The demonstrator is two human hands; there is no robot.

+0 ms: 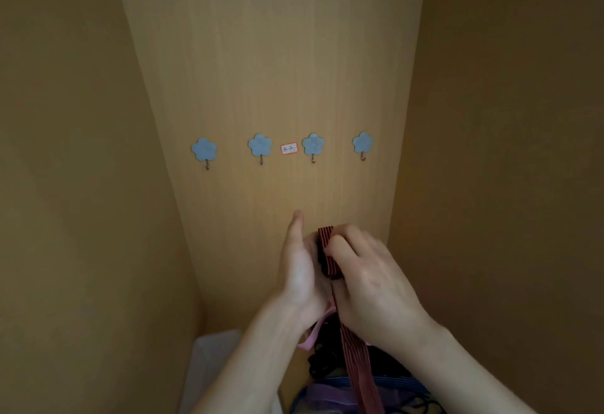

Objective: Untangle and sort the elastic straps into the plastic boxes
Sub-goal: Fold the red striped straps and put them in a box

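A red-and-black striped elastic strap (327, 252) is held up between both hands in front of the wooden back panel. My right hand (369, 279) pinches its upper end with curled fingers, and the strap hangs down past the wrist (358, 371). My left hand (299, 269) sits against the strap's left side, thumb pointing up, palm facing the strap. Below the hands lies a tangle of straps (353, 377): black, blue, purple, and a pink strap (313, 332). A clear plastic box (212, 358) stands at the lower left, partly hidden by my left forearm.
Several blue flower-shaped wall hooks (260, 145) line the back panel, with a small red-bordered label (289, 149) between the middle two. Wooden side walls close in on the left and right.
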